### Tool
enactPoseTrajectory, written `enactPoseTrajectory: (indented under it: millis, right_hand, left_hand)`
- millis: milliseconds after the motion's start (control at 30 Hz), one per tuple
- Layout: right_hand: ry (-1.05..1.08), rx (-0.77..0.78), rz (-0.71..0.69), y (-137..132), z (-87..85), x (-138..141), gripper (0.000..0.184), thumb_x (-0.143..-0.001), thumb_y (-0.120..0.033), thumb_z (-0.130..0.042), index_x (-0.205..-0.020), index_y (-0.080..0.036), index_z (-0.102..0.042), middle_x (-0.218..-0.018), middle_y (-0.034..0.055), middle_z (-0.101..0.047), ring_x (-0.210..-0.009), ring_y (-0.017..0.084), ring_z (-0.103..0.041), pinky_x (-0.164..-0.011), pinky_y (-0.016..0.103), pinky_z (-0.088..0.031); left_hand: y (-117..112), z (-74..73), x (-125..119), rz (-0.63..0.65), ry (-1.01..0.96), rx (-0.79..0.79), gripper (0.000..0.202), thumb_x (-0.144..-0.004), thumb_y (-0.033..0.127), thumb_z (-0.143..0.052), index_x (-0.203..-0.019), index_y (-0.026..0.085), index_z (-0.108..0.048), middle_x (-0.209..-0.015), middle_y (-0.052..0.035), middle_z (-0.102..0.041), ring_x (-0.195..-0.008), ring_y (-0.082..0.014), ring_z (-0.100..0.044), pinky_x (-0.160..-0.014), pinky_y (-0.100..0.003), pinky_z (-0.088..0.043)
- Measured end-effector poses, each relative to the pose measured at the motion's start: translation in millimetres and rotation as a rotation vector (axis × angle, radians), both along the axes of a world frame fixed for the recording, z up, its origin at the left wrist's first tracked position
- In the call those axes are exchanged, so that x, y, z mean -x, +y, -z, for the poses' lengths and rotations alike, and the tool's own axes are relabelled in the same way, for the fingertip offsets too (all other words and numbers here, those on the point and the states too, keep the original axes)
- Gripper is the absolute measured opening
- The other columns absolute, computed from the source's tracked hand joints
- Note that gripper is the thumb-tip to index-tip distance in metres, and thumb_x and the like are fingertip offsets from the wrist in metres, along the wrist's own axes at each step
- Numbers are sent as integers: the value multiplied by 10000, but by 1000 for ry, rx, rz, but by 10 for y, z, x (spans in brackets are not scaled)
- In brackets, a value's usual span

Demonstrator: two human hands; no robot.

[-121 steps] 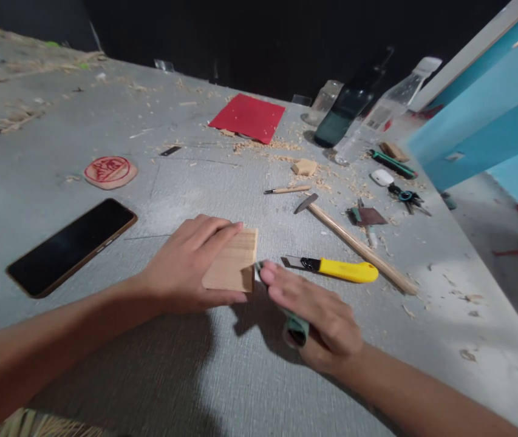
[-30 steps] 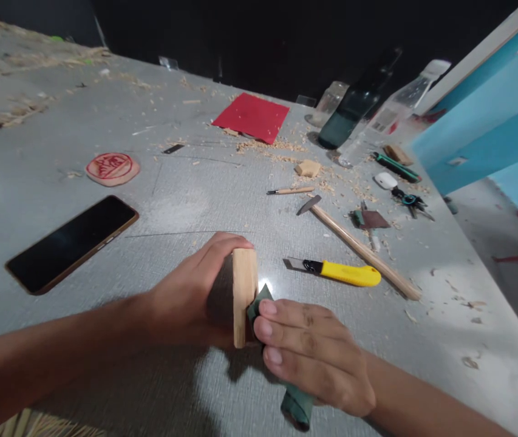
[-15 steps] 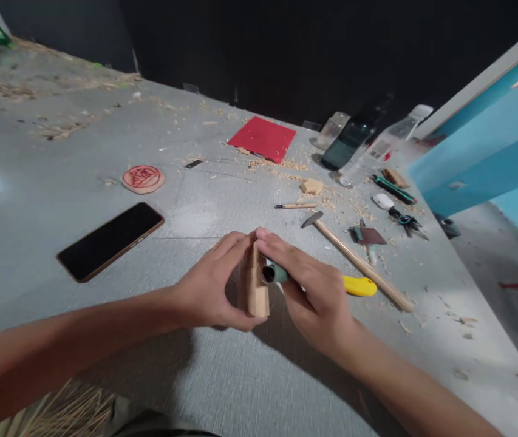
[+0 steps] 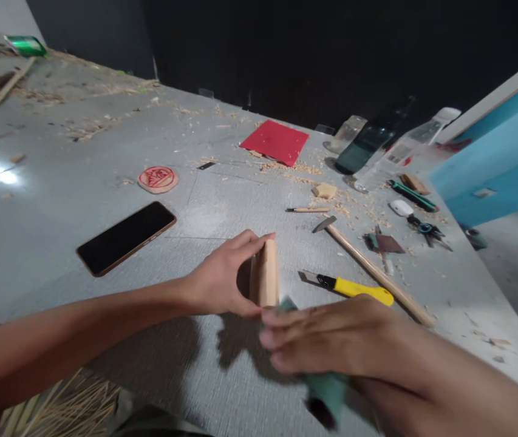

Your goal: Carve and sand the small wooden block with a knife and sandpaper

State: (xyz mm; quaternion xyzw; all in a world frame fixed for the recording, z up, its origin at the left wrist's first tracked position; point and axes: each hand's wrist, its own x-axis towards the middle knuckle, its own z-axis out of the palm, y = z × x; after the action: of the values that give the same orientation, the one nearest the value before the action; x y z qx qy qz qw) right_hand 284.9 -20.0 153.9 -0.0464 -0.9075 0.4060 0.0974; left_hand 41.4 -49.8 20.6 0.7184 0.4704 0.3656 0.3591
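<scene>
My left hand [image 4: 222,276] grips a pale wooden block [image 4: 268,273] by its two ends, thumb at the near end and fingers at the far end, with its narrow edge turned up. My right hand [image 4: 331,337] is closed on a curled sheet of green sandpaper [image 4: 327,388], dark on its inner side. Its fingertips are at the near end of the block, close to my left thumb, and are slightly blurred. Just beyond the right hand lies a yellow-handled utility knife [image 4: 359,290] with its blade out.
A hammer [image 4: 372,267] lies right of the knife. A phone [image 4: 126,238] and a round wooden piece with a red design [image 4: 158,179] are at left. Red paper [image 4: 276,142], wood shavings and bottles [image 4: 363,145] sit toward the dark wall. Keys [image 4: 427,228] lie near the right edge.
My right hand has slid with the sandpaper from the block's side toward me, to its near end, uncovering the utility knife. My left hand still holds the block. The view has shifted slightly.
</scene>
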Motion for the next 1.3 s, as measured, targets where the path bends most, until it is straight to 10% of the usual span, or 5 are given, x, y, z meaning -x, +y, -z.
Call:
enactPoseTrajectory:
  millis: [267,700,867,1100,1300]
  right_hand:
    - [181,-119,547,268,239,-114,684,-882,74,-545,-1380,-361,-722,-1360,-47,-753,-1286,201,-706,-1121,316,-578]
    - [241,-311,323,289,740,147,623,-857,67,-457,-1419,-115,-655,-1432,154,-702,-1424,237,-598,-1224,446,-491]
    - [62,-410,299,98,541,101,669,-809,65,-461,-1406,-154,-672,-1436,126,-700,-1368,246,-646,-1184,414,-532]
    - [-40,-42,10,-9,-17,-175,695,-817,83,-494,-1382,-259,-712,-1336,1,-765,-1229,189,-743,-1048,264,-615]
    - [131,-177,376,302,178,-132,637,-903,43,-500,-1384,-316,-714,-1352,-18,-757,-1273,203,-716,-1115,350,-589]
  left_hand:
    - [-58,-29,-33,27,101,-8,1114,-717,510,-881,-1639,346,-279,-1406,-82,-514,-1314,-320,-531,-1154,-562,-450]
    - [-87,-13,-118,-7,152,-2,852,-735,593,-848,-1416,235,-482,-1387,-141,-584,-1289,-369,-569,-1136,-614,-446]
    - [-55,-30,-126,-20,171,-24,739,-667,518,-873,-1274,242,-555,-1221,-98,-644,-1119,-333,-628,-1006,-547,-514]
    - [-64,-14,-119,3,276,-60,890,-621,573,-880,-1342,201,-514,-1276,-129,-612,-1169,-358,-595,-1008,-542,-483]
    - [-76,-48,-135,-11,333,-97,741,-673,579,-851,-1240,218,-538,-1184,-106,-636,-1076,-329,-609,-957,-532,-485]
